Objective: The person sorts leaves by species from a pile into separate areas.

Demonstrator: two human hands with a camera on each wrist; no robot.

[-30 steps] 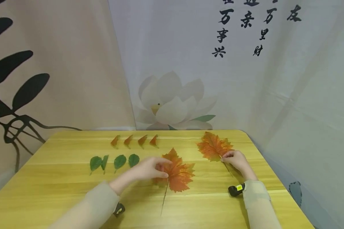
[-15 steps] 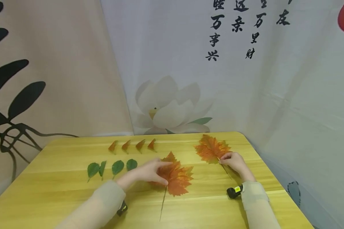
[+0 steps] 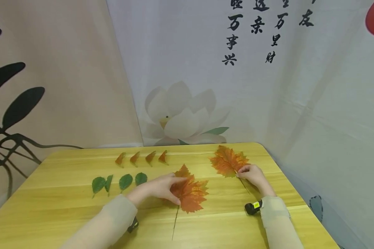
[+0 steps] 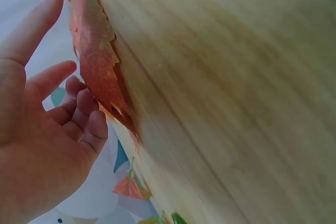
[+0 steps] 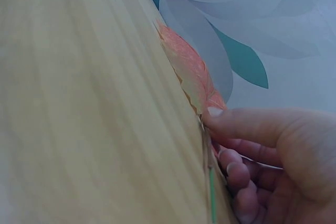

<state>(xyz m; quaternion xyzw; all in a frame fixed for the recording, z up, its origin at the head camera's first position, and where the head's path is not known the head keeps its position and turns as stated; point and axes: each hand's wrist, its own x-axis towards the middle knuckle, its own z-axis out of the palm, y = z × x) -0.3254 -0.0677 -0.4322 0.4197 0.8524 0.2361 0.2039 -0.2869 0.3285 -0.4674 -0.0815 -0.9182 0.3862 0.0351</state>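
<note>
Two large orange-red artificial maple leaves lie on the wooden table (image 3: pixel 224 226). Over the left part of the nearer maple leaf (image 3: pixel 194 195) is my left hand (image 3: pixel 159 189), thumb and index finger spread apart. In the left wrist view, the fingers of that hand (image 4: pixel 47 145) are loosely bent beside the leaf (image 4: pixel 97 61), and nothing is gripped. At the back right, my right hand (image 3: pixel 253 175) pinches the farther maple leaf (image 3: pixel 227 162) where its stem begins. The right wrist view shows the thumb of this hand (image 5: pixel 304 150) on the leaf base, above the stem (image 5: pixel 207 150).
Several small reddish-brown leaves (image 3: pixel 134 158) form a row at the back left. In front of them is a row of green leaves (image 3: pixel 125 181), close to my left forearm. A printed curtain (image 3: pixel 187 62) hangs right behind the table.
The gap between my left thumb and index finger has widened over the nearer leaf. My right hand stays at the farther leaf's stem. The head view has shifted slightly.
</note>
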